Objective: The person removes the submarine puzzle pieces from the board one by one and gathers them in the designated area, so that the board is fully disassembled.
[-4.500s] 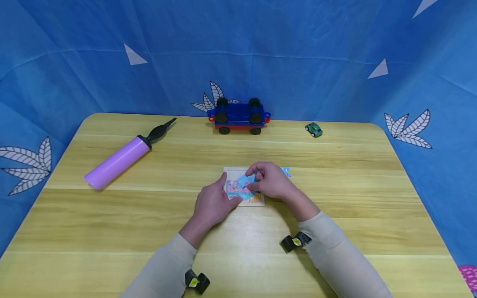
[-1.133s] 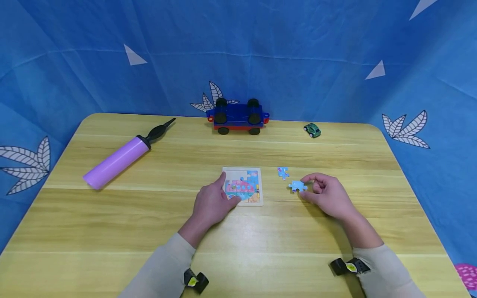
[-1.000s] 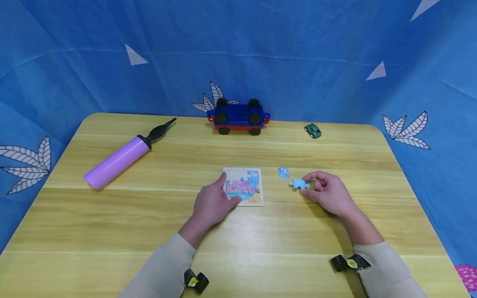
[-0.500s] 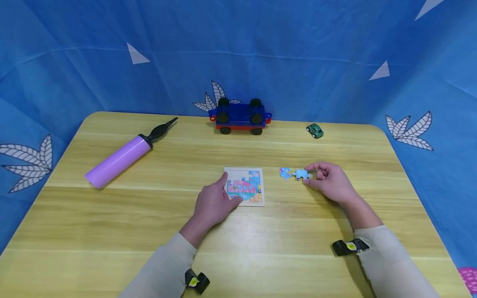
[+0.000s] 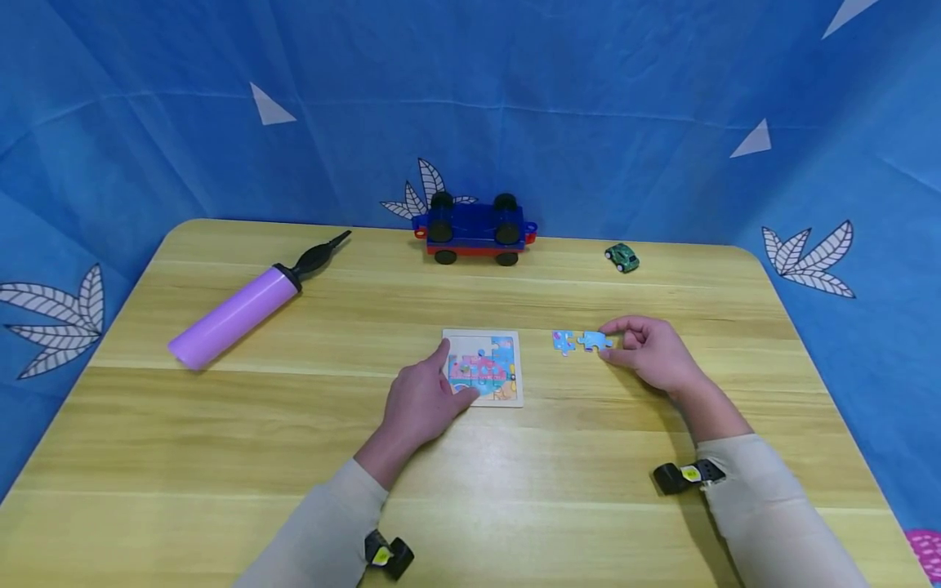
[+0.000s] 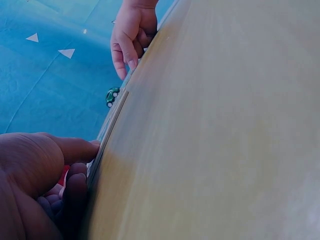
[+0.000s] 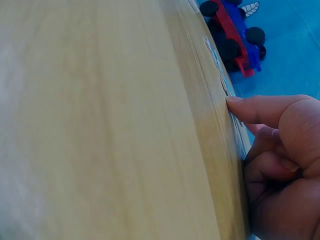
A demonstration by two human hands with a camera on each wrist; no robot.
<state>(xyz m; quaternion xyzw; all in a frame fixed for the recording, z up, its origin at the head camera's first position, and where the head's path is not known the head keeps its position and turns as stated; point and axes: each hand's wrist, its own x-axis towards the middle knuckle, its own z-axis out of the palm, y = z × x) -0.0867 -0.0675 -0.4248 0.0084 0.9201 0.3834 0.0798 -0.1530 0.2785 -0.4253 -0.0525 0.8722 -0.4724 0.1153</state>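
Note:
In the head view a jigsaw puzzle board (image 5: pixel 510 365) with a pale wooden frame lies mid-table, partly filled with pink and blue pieces. My left hand (image 5: pixel 424 398) holds its left side, thumb at the front edge and index finger along the left edge. To the right, my right hand (image 5: pixel 654 353) pinches a light blue puzzle piece (image 5: pixel 593 340) by its right side, between thumb and index finger. Just left of that piece lies another blue puzzle piece (image 5: pixel 563 341) with a pink mark. The right wrist view has my right thumb (image 7: pixel 237 102) low at the tabletop.
A purple hand pump (image 5: pixel 234 318) with a black nozzle lies at the left. At the back edge are a blue and red toy wagon (image 5: pixel 474 229) on its side and a small green toy car (image 5: pixel 622 257). A blue cloth (image 5: pixel 588 106) hangs behind the table.
My right hand has moved from over the board out to the right, then up toward the back, bringing its blue piece beside the loose one. My left hand has stayed on the board.

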